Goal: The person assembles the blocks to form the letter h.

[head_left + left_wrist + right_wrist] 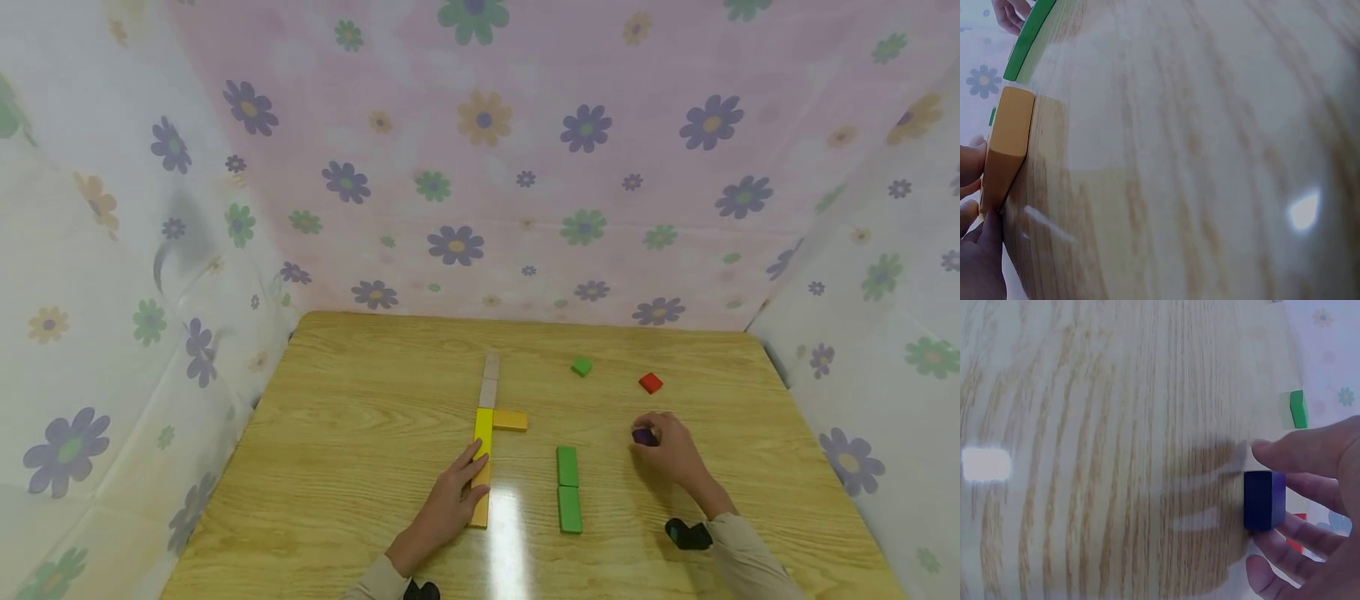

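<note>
My left hand (448, 502) rests its outstretched fingers on a line of blocks. They lie over a yellow block (484, 423) and an orange block (479, 512), with the thumb along the orange one's right side. In the left wrist view, fingertips touch the end of the orange block (1010, 125). At the right, my right hand (677, 457) has its thumb and fingers curled round a small dark purple block (642, 437). The right wrist view shows fingertips against one side of this purple block (1262, 500); the thumb tip looks slightly apart from the other side.
Two pale blocks (489, 392) extend the line away from me. Another orange block (510, 421) juts rightward from the yellow one. Two green blocks (567, 467) lie end to end between the hands. Farther back are a small green block (581, 367) and a red block (650, 382).
</note>
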`<action>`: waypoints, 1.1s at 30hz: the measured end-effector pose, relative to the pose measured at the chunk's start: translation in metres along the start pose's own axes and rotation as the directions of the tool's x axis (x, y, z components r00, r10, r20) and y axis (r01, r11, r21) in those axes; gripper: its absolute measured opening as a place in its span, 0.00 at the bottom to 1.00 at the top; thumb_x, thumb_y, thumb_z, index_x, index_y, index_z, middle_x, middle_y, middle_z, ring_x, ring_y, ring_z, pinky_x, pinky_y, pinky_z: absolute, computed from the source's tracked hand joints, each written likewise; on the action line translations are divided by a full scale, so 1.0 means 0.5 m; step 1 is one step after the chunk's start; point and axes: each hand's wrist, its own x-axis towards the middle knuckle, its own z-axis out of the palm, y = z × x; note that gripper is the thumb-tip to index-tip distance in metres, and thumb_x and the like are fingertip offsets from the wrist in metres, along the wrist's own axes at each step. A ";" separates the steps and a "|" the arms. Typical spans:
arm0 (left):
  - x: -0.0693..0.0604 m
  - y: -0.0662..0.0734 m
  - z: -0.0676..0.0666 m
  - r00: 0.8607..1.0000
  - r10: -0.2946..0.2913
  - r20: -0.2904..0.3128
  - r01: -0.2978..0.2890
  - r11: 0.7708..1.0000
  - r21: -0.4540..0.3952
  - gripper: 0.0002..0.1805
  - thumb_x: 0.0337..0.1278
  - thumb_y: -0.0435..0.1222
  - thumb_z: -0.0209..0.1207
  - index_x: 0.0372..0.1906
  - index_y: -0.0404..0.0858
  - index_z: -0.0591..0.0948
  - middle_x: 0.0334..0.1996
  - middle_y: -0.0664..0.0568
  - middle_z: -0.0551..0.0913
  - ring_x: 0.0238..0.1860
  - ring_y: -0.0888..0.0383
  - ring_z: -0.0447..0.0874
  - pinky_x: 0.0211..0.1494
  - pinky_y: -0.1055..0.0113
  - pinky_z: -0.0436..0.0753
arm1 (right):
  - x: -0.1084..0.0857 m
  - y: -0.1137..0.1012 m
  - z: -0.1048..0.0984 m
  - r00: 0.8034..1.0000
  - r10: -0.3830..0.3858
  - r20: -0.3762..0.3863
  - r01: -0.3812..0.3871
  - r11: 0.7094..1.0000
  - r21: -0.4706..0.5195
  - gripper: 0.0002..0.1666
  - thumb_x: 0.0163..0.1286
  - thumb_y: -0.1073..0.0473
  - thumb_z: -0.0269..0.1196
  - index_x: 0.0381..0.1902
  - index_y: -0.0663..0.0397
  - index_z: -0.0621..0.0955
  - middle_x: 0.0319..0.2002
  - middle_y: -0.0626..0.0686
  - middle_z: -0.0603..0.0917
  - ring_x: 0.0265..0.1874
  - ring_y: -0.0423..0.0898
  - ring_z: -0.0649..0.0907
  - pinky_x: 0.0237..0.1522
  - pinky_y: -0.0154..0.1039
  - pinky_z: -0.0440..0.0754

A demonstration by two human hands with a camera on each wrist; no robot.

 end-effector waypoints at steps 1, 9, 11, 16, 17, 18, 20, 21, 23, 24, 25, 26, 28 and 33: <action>0.000 0.001 0.000 1.000 0.001 -0.002 -0.001 1.000 0.001 0.26 0.69 0.36 0.52 0.65 0.25 0.67 0.70 0.37 0.56 0.69 0.40 0.55 0.62 0.49 0.68 | 0.000 0.000 -0.001 1.000 -0.006 0.010 0.006 1.000 0.001 0.19 0.53 0.65 0.72 0.42 0.65 0.81 0.41 0.64 0.77 0.36 0.55 0.77 0.34 0.47 0.78; -0.001 -0.001 -0.003 1.000 0.002 0.000 -0.002 1.000 -0.002 0.26 0.68 0.36 0.52 0.65 0.26 0.66 0.71 0.37 0.56 0.69 0.40 0.55 0.62 0.48 0.68 | -0.005 0.000 -0.003 0.995 -0.039 0.097 0.032 0.997 0.075 0.22 0.51 0.65 0.73 0.45 0.63 0.79 0.40 0.60 0.76 0.30 0.47 0.76 0.28 0.36 0.75; -0.001 -0.002 -0.004 1.000 -0.006 0.005 0.006 1.000 -0.009 0.26 0.68 0.36 0.53 0.66 0.26 0.66 0.71 0.38 0.55 0.69 0.40 0.55 0.62 0.49 0.68 | -0.007 -0.001 -0.001 0.993 -0.040 0.109 0.030 0.996 0.090 0.21 0.52 0.67 0.72 0.45 0.62 0.79 0.40 0.58 0.77 0.30 0.46 0.77 0.28 0.36 0.76; -0.001 -0.001 -0.003 0.999 -0.034 0.019 0.034 0.999 -0.017 0.27 0.68 0.36 0.53 0.67 0.28 0.65 0.72 0.41 0.54 0.70 0.43 0.53 0.63 0.51 0.67 | -0.007 -0.013 0.003 0.995 -0.046 0.091 0.037 0.995 0.096 0.19 0.52 0.70 0.71 0.43 0.62 0.80 0.39 0.58 0.81 0.30 0.47 0.80 0.29 0.36 0.78; -0.001 -0.001 -0.002 0.999 -0.036 0.020 0.037 0.999 -0.016 0.27 0.68 0.36 0.53 0.67 0.28 0.65 0.72 0.41 0.54 0.70 0.44 0.53 0.64 0.51 0.67 | -0.006 -0.016 0.004 0.995 -0.047 0.085 0.039 0.995 0.094 0.19 0.52 0.70 0.71 0.43 0.62 0.80 0.39 0.58 0.81 0.30 0.47 0.80 0.29 0.36 0.78; -0.001 0.000 -0.002 0.999 -0.037 0.020 0.037 0.999 -0.017 0.27 0.68 0.35 0.53 0.67 0.28 0.65 0.72 0.41 0.54 0.70 0.43 0.53 0.64 0.51 0.67 | -0.005 -0.019 0.005 0.996 -0.052 0.079 0.044 0.995 0.093 0.18 0.52 0.69 0.71 0.43 0.62 0.80 0.39 0.58 0.81 0.30 0.47 0.80 0.29 0.36 0.78; 0.000 0.001 -0.001 0.999 -0.034 0.022 0.035 0.999 -0.018 0.27 0.68 0.35 0.53 0.67 0.28 0.65 0.72 0.41 0.54 0.70 0.43 0.53 0.64 0.52 0.67 | -0.004 -0.025 0.005 0.996 -0.052 0.073 0.045 0.994 0.098 0.18 0.53 0.69 0.71 0.42 0.62 0.80 0.39 0.58 0.81 0.30 0.47 0.80 0.29 0.35 0.78; 0.000 0.001 -0.001 0.999 -0.033 0.023 0.034 0.999 -0.023 0.27 0.68 0.35 0.53 0.67 0.28 0.65 0.72 0.40 0.54 0.70 0.43 0.53 0.64 0.52 0.67 | -0.004 -0.029 0.005 0.996 -0.051 0.071 0.044 0.994 0.101 0.18 0.53 0.69 0.71 0.42 0.62 0.80 0.39 0.58 0.81 0.30 0.47 0.81 0.28 0.35 0.78; 0.000 0.003 -0.002 0.999 -0.033 0.025 0.034 0.999 -0.026 0.27 0.67 0.35 0.53 0.67 0.28 0.65 0.72 0.40 0.54 0.70 0.43 0.53 0.64 0.52 0.66 | -0.002 -0.034 0.006 0.996 -0.052 0.071 0.044 0.993 0.108 0.17 0.54 0.69 0.71 0.43 0.62 0.80 0.40 0.58 0.81 0.30 0.47 0.81 0.28 0.34 0.78; 0.000 0.004 -0.003 0.999 -0.031 0.023 0.031 0.999 -0.027 0.27 0.67 0.34 0.53 0.66 0.27 0.65 0.72 0.40 0.54 0.70 0.42 0.53 0.63 0.51 0.67 | 0.000 -0.036 0.006 0.996 -0.056 0.071 0.048 0.992 0.113 0.17 0.54 0.69 0.70 0.43 0.62 0.80 0.40 0.58 0.81 0.30 0.47 0.81 0.28 0.34 0.78; 0.000 0.005 -0.003 0.999 -0.030 0.022 0.031 0.999 -0.029 0.27 0.67 0.34 0.53 0.66 0.27 0.65 0.72 0.39 0.54 0.70 0.42 0.53 0.63 0.51 0.67 | 0.001 -0.040 0.006 0.996 -0.057 0.067 0.048 0.992 0.117 0.17 0.54 0.69 0.70 0.43 0.62 0.80 0.40 0.58 0.81 0.30 0.47 0.81 0.28 0.34 0.78; 0.000 0.006 -0.004 0.999 -0.030 0.021 0.031 0.999 -0.033 0.27 0.67 0.34 0.53 0.66 0.27 0.65 0.72 0.39 0.54 0.70 0.42 0.53 0.63 0.51 0.67 | 0.002 -0.042 0.006 0.996 -0.064 0.064 0.056 0.992 0.116 0.17 0.55 0.70 0.70 0.43 0.62 0.80 0.40 0.58 0.81 0.30 0.47 0.81 0.28 0.34 0.78; -0.001 0.007 -0.006 0.999 -0.030 0.016 0.031 0.999 -0.036 0.26 0.67 0.34 0.53 0.66 0.27 0.65 0.72 0.39 0.54 0.70 0.41 0.53 0.63 0.50 0.67 | 0.005 -0.049 0.005 0.995 -0.081 0.059 0.073 0.991 0.113 0.17 0.55 0.70 0.69 0.44 0.63 0.80 0.41 0.59 0.81 0.30 0.47 0.81 0.28 0.34 0.78; -0.001 0.009 -0.004 1.000 -0.023 0.008 0.023 0.999 -0.048 0.26 0.67 0.34 0.53 0.65 0.26 0.66 0.71 0.38 0.55 0.69 0.40 0.54 0.62 0.50 0.67 | 0.008 -0.061 0.002 0.994 -0.096 0.052 0.089 0.988 0.124 0.17 0.55 0.70 0.69 0.44 0.63 0.80 0.41 0.60 0.81 0.30 0.48 0.81 0.28 0.35 0.79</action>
